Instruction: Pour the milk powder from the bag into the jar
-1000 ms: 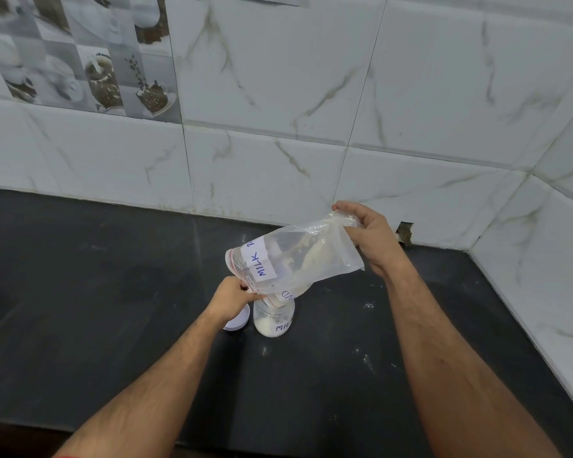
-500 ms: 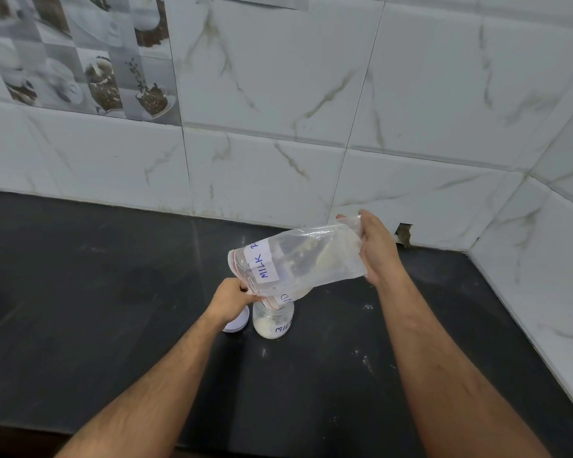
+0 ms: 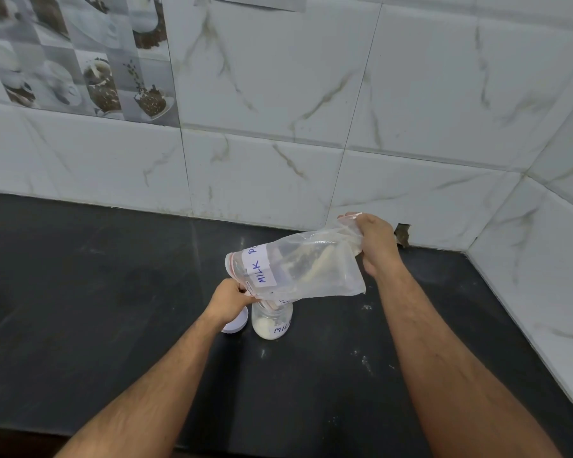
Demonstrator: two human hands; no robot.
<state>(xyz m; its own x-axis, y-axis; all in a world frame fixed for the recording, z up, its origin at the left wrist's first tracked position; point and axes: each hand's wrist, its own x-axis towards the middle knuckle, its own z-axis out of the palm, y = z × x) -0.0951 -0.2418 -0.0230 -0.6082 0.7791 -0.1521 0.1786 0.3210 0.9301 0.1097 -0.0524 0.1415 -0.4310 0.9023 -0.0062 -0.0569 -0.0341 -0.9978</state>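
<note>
Bag [image 3: 298, 276] tilted over jar [image 3: 272, 322] on counter [image 3: 113, 292]; white lid [image 3: 236, 323] beside jar; left hand [image 3: 227, 300] pinches bag mouth, right hand [image 3: 376, 246] grips bag bottom

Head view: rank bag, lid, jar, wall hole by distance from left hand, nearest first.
From the left hand:
1. Bag: its mouth edge is pinched in that hand.
2. Lid: on the counter just under the hand.
3. Jar: right of the lid.
4. Wall hole: far right, behind the right hand.

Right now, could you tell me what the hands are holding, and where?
Both hold the bag: left hand at its mouth, right hand at its bottom end.
</note>
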